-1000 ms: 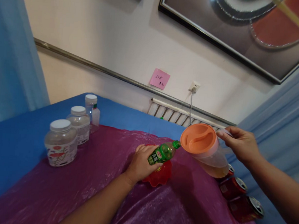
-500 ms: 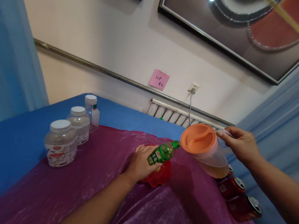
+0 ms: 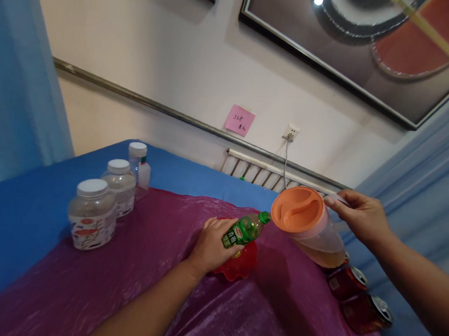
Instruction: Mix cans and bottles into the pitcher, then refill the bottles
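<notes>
1. Purple wrinkled plastic [image 3: 300,294] is spreading between scalloped-edged dish [image 3: 238,266] and 3 cans [image 3: 344,285].
2. Left hand [image 3: 212,246]: fingers are clamping tilted bottle [image 3: 246,229] above dish.
3. Right hand [image 3: 362,216]: fingers are gripping pitcher [image 3: 308,228] right of dish.

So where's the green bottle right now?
In the head view, the bottle is tilted in the left hand, below and right of centre, over the red dish, its neck by the jug.

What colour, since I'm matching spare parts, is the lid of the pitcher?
The lid is orange; it shows best in the head view.
</notes>
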Demonstrator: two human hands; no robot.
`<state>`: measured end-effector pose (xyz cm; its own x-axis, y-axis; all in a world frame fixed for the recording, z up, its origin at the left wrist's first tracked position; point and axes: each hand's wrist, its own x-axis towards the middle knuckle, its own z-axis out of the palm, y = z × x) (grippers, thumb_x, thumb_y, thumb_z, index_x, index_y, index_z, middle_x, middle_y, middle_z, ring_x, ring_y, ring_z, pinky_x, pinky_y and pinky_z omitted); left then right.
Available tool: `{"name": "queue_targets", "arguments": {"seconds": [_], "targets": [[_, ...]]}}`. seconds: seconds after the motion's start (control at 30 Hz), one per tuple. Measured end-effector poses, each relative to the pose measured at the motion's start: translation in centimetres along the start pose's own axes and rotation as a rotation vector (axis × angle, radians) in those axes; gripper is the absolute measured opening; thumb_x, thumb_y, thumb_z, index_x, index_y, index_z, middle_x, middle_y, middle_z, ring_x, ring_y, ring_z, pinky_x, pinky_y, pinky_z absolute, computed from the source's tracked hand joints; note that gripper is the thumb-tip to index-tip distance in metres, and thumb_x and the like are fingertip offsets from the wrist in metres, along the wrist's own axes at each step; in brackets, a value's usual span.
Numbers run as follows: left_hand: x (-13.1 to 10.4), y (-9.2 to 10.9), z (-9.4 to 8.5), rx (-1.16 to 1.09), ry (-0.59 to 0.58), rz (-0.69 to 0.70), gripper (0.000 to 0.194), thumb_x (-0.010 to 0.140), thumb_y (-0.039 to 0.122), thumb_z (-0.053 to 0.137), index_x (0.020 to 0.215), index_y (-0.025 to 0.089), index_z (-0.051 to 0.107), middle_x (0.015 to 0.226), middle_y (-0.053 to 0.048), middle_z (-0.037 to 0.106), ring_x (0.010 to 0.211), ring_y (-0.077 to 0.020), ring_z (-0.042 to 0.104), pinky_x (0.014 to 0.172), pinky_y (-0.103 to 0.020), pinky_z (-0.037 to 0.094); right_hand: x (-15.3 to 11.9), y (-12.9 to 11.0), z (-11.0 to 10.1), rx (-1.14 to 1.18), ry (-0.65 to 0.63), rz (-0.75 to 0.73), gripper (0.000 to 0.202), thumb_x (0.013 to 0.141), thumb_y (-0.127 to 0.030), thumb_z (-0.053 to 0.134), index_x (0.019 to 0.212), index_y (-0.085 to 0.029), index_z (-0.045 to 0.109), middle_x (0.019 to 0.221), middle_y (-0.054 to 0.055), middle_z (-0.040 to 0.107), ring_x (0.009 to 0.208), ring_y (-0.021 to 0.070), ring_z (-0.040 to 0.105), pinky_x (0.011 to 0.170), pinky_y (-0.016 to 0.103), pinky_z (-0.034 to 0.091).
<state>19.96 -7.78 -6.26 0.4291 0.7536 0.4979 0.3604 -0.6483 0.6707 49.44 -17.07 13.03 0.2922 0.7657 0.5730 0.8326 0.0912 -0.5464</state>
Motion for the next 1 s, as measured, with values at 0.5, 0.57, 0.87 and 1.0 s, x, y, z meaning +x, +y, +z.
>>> {"name": "queue_targets", "arguments": {"seconds": [0.5, 0.57, 0.87, 1.0], "targets": [[0.0, -0.3, 0.22, 0.004, 0.003, -0.001, 0.062, 0.069, 0.029, 0.087, 0.126, 0.029, 0.065, 0.124, -0.003, 0.074, 0.114, -0.0284, 0.064, 0.107, -0.048, 0.038, 0.35, 0.76, -0.3, -0.03, 0.019, 0.005, 0.052, 0.065, -0.071, 0.079, 0.058, -0.022, 0.063, 0.051, -0.004, 0.046, 0.05, 0.0123, 0.041, 0.047, 0.025, 0.033], [-0.05, -0.34, 0.22, 0.006, 0.006, 0.0, 0.062, 0.069, 0.028, 0.087, 0.126, 0.028, 0.065, 0.124, -0.003, 0.074, 0.113, -0.0281, 0.064, 0.107, -0.048, 0.038, 0.36, 0.74, -0.39, -0.018, 0.021, 0.01, 0.053, 0.064, -0.072, 0.079, 0.058, -0.022, 0.063, 0.051, -0.004, 0.046, 0.05, 0.0122, 0.04, 0.047, 0.025, 0.034], [-0.09, 0.01, 0.02, -0.013, -0.006, -0.01, 0.06, 0.069, 0.028, 0.087, 0.125, 0.028, 0.065, 0.124, -0.003, 0.074, 0.114, -0.0288, 0.064, 0.106, -0.048, 0.038, 0.23, 0.67, -0.59, -0.018, 0.012, 0.028, 0.055, 0.065, -0.073, 0.077, 0.056, -0.021, 0.06, 0.051, -0.004, 0.043, 0.051, 0.0118, 0.039, 0.048, 0.025, 0.032], [-0.07, -0.01, -0.05, -0.014, -0.005, -0.006, 0.059, 0.07, 0.029, 0.086, 0.125, 0.028, 0.065, 0.124, -0.004, 0.074, 0.114, -0.0288, 0.064, 0.106, -0.048, 0.039, 0.29, 0.68, -0.57, -0.034, 0.002, 0.021, 0.053, 0.065, -0.071, 0.078, 0.057, -0.022, 0.06, 0.052, -0.004, 0.044, 0.051, 0.0122, 0.04, 0.048, 0.025, 0.032]]}}
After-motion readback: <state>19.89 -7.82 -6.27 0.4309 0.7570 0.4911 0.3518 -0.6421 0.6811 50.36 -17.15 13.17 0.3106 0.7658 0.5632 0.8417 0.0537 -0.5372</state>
